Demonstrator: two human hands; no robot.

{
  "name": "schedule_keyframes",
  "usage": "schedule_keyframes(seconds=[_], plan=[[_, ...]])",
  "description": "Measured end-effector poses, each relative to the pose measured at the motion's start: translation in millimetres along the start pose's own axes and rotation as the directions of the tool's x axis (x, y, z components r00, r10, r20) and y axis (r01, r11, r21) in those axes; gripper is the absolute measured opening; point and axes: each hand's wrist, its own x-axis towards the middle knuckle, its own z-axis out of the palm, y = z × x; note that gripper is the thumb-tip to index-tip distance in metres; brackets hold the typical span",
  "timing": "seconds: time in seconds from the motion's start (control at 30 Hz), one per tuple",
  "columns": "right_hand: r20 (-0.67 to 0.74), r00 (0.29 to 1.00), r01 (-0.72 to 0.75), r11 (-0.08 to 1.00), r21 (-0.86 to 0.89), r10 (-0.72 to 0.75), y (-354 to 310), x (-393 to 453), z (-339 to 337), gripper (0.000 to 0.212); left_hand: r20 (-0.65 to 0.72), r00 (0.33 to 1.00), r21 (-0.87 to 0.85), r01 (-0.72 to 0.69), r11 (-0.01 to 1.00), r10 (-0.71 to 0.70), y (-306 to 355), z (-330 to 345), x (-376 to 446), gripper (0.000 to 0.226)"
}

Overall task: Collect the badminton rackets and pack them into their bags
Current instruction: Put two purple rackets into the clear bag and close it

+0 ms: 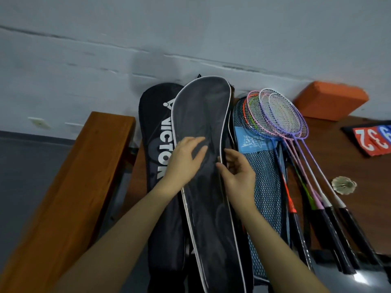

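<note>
The dark grey racket bag with white piping (pixel 203 127) looks like smooth, faintly sheened cloth, while the blue racket bag (pixel 264 182) beside it is open mesh. The long orange-brown bench (pixel 69 187) is smooth, matt wood, and the orange block (pixel 330 100) looks matt and foam-like.

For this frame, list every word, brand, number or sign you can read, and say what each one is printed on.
"VICTOR", white letters with a logo mark above, on the black racket bag at the left.
"32", white digits seen upside down, on the red panel of the flip scoreboard.
A partial white digit, cut off at the frame edge, on the scoreboard's blue panel: not readable.
White stylised characters on the light blue patch of the mesh bag: too blurred to read.
</note>
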Motion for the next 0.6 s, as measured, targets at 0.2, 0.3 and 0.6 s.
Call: schedule_keyframes(seconds=[0.2,0.3,0.6], plan=[[0.081,0.996,0.049,0.998,-0.042,-0.045,-4,-14,-8,0.049,0.115,0.983,0.001,0.144,0.99,-0.143,31,9,43,0.06],[0.14,0.989,0.055,0.997,-0.056,-0.047,-1,-19,-14,0.044,0.106,0.975,-0.009,0.197,0.98,-0.195,33,15,43,0.058],[0.024,0.993,-0.097,0.935,-0.341,0.112,18,0,-48,0.045,0.019,0.974,-0.29,0.223,0.931,-0.228,30,11,0,0.04]])
